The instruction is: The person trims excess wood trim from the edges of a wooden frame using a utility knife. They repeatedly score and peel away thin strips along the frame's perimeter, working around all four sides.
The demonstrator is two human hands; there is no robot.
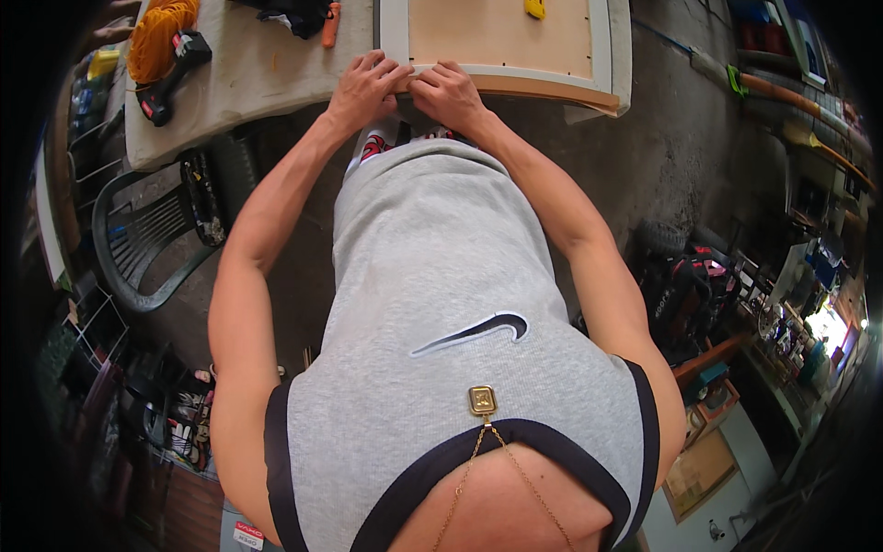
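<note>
On the table lies a white-framed panel point(501, 37) with a light brown inner board. A thin wooden strip point(552, 92) runs along its near edge. My left hand point(366, 92) is closed at the panel's near left corner, its fingers curled; what they pinch is hidden. Close beside it, my right hand point(448, 95) grips the near edge where the strip begins, thumb and fingers pressed together. A small gap separates the two hands. A yellow tool point(535, 8), perhaps a tape measure, rests on the board at the far side.
The covered table point(267, 78) carries a cordless drill point(175, 74), a coil of orange cord point(158, 41) and an orange-handled tool point(331, 26). A dark plastic chair point(156, 239) stands at the left. Long-handled tools point(800, 101) and a cluttered workbench line the right side.
</note>
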